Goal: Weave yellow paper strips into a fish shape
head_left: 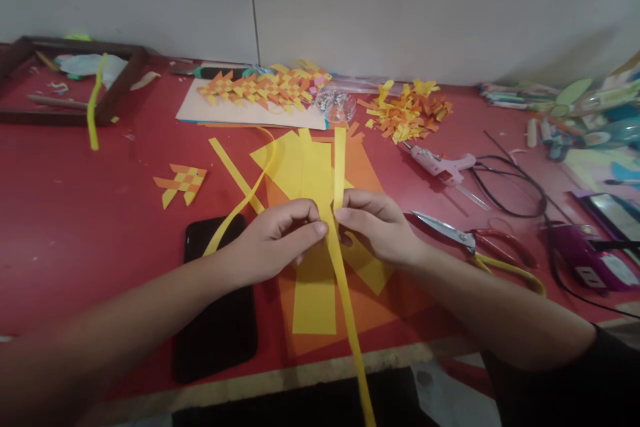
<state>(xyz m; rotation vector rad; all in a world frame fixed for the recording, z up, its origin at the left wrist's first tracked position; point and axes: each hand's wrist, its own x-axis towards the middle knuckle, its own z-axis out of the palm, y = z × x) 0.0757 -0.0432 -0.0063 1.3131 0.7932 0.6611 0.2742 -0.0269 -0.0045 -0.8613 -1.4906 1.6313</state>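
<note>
My left hand (287,237) pinches a long yellow paper strip (346,293) that hangs down past the table's front edge. Close beside it, my right hand (375,221) is closed on a yellow strip (339,163) standing upright between thumb and forefinger. Whether both ends belong to one strip is hidden by the fingers. Under the hands lie yellow paper sheets (314,307) on top of orange paper (373,167). Another yellow strip (235,210) curves behind my left wrist. A woven orange and yellow paper fish (184,183) lies to the left.
A black phone (215,333) lies under my left forearm. Scissors (445,228), a pink glue gun (443,163) and its cable are on the right. Behind are woven fish (265,88), a clear dish of pins (336,105), a paper scrap pile (407,113) and a brown frame (65,119).
</note>
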